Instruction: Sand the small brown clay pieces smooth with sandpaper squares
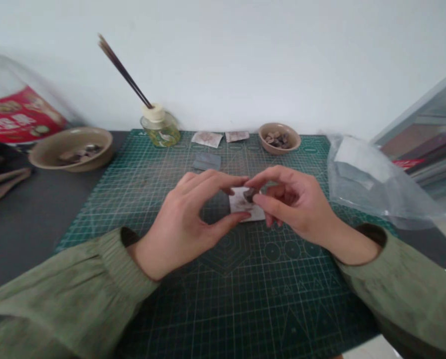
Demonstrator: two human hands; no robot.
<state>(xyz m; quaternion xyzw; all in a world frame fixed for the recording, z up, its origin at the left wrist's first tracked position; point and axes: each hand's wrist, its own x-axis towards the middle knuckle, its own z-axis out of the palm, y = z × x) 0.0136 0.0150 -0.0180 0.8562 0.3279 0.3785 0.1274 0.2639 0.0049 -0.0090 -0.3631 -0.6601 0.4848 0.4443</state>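
Lots of stuff sits round the green mat [245, 284]. At the back L there's a glass jar [161, 132] w/ thin sticks [125, 75], then two pale pads [207, 139] and a small bowl [277, 148] full of brown bits. A flat gray pc [207, 161] lies nearer, just past the L hand [183, 214]. Far L: a big bowl [43, 155] by a red bag [19, 117]. On the R, a clear bag [357, 187] lies over the mat's edge.

The white pad [238, 202] is on the mat b/w both hands; fingers hide some of it. Its near edge goes L to R; can't tell its longer side. The R hand [296, 199] pinches a dark bit [249, 194] over the pad, thumb + finger. It's too blurry/covered to tell its long way. L thumb + fingers are spread wide, at the pad's near and far edges.
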